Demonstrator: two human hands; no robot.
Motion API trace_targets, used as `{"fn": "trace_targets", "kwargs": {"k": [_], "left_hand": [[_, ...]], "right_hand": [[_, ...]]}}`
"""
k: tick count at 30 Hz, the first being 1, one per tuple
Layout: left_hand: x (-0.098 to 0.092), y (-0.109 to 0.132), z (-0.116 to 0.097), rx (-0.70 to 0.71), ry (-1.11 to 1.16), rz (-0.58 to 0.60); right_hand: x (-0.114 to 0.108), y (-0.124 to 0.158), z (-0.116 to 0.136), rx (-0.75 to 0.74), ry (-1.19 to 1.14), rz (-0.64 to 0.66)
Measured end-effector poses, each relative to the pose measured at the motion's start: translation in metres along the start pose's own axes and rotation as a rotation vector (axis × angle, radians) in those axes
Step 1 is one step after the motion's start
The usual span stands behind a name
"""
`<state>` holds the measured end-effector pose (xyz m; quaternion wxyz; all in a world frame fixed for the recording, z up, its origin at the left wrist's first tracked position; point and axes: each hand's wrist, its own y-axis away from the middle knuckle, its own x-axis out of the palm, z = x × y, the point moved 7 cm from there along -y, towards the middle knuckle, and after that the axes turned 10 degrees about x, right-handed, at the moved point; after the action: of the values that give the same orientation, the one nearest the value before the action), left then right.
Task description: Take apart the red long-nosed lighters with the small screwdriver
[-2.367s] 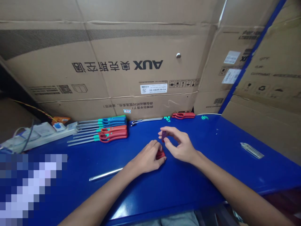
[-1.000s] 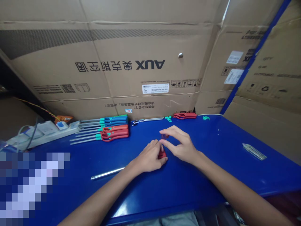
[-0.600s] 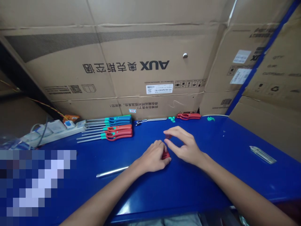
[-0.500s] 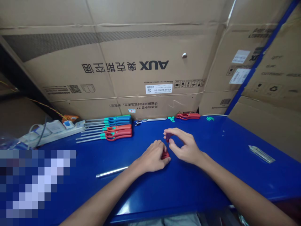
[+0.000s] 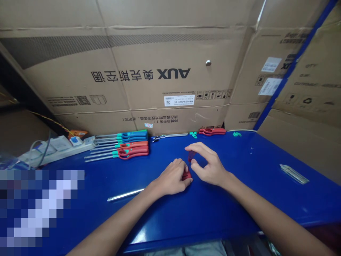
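Observation:
My left hand (image 5: 173, 177) is closed over a red lighter handle (image 5: 188, 175) low on the blue table, hiding most of it. A metal tube (image 5: 125, 195) runs out to the left from beneath my left forearm, in line with the handle; where they would join is covered. Just above the handle, my right hand (image 5: 209, 163) pinches a small dark-red translucent piece (image 5: 190, 155) between thumb and fingers. The lower end of that piece points down at the handle; whether the two touch I cannot tell.
Several long-tubed lighters (image 5: 133, 151) with red, orange and blue handles lie at back left. Along the back are thin metal rods (image 5: 173, 135), green pieces (image 5: 193, 135) and red handles (image 5: 212, 132). A power strip (image 5: 61, 149) sits left, a clear packet (image 5: 294, 174) right. Cardboard (image 5: 149, 46) walls the table.
The view shifts very slightly. My right hand has turned the dark-red piece a little; my left hand keeps its hold on the red handle.

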<state>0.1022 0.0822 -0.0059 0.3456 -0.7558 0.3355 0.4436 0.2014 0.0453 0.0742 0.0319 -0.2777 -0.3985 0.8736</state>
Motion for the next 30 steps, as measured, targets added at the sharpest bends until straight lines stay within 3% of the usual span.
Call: {"fn": "trace_targets", "kwargs": {"k": [7,15,20,23,25,27,30], "left_hand": [[0.0,0.0,0.0,0.007,0.005,-0.006],[0.0,0.0,-0.001,0.018,0.004,-0.007],[-0.001,0.0,-0.002,0.011,0.012,-0.002],[-0.001,0.0,-0.002,0.005,0.021,0.001],[-0.001,0.0,-0.002,0.003,0.027,0.0],[-0.001,0.0,-0.002,0.002,0.033,-0.003],[0.0,0.0,-0.001,0.001,0.039,-0.001]], "right_hand": [[0.002,0.003,-0.009,0.033,-0.031,-0.021],[0.008,0.003,-0.008,0.031,-0.032,0.068],[0.015,0.004,-0.021,0.188,-0.214,0.129],[0.006,0.001,-0.026,0.267,-0.367,0.031],[-0.005,-0.002,-0.029,0.318,-0.291,-0.056],[-0.006,-0.004,-0.035,0.409,-0.085,0.039],[0.016,0.007,-0.05,0.542,0.212,0.47]]}}
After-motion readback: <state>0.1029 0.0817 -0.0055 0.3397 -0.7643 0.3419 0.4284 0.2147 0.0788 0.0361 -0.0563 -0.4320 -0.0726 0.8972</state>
